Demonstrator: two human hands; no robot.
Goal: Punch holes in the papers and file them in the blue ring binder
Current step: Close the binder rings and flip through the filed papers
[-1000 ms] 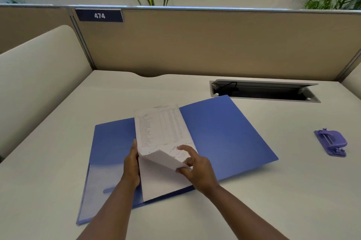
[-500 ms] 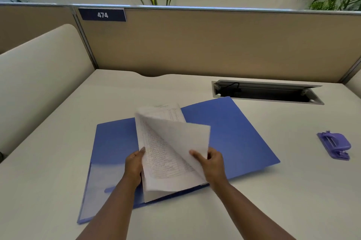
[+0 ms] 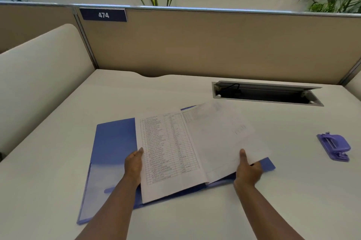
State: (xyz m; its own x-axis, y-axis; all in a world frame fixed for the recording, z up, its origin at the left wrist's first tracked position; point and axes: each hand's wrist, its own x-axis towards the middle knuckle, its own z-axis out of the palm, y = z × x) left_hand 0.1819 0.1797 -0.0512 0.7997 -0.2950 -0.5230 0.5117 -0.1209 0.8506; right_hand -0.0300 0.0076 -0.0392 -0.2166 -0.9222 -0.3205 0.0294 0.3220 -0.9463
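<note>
Nearest, the left hand rests at the left edge of the printed papers, its grasp unclear. At 3 o'clock from it, the right hand pinches a turned sheet. Both lie on the open blue ring binder mid-surface. The purple hole punch sits well apart at 3 o'clock on the surface. Farthest, at 1 o'clock, a cable hatch.

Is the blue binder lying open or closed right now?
Open. The blue binder lies flat on the desk, both covers spread, with papers on it; the right hand turns one sheet rightwards.
</note>
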